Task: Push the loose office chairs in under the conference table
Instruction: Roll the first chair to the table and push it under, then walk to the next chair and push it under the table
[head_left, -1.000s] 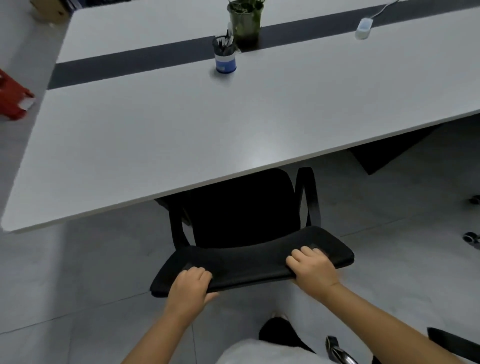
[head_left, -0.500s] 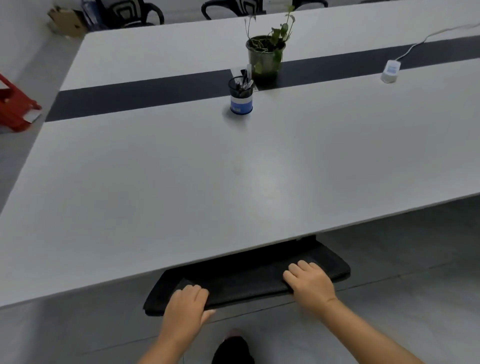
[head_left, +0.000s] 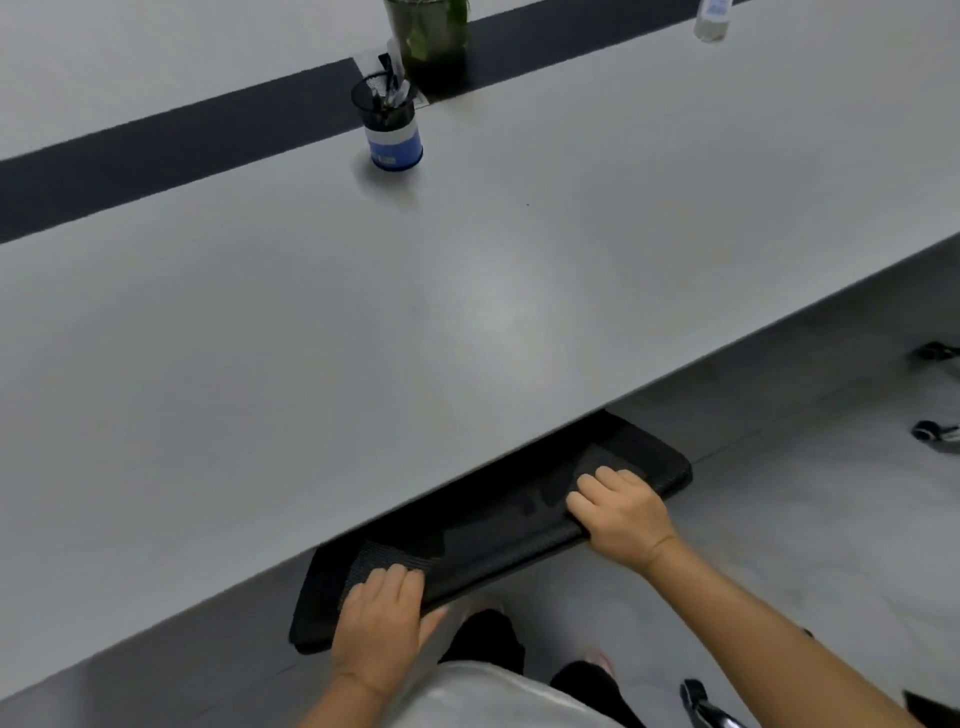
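A black office chair (head_left: 498, 525) sits against the near edge of the white conference table (head_left: 415, 332). Only the top of its mesh backrest shows; seat and armrests are hidden under the tabletop. My left hand (head_left: 382, 618) grips the backrest's top edge near its left end, fingers curled over it. My right hand (head_left: 618, 512) grips the same edge near its right end. The backrest nearly touches the table edge.
On the table stand a blue-banded pen holder (head_left: 392, 127), a potted plant (head_left: 428, 41) on the black centre strip, and a white device (head_left: 711, 21) at the far right. Chair castors (head_left: 935, 431) show on the grey floor at right. Another chair's base (head_left: 701, 701) lies by my feet.
The chair has rolled forward under the table: a second ago its seat and armrests showed, now only the backrest top does. Both hands kept their hold and moved forward with it.
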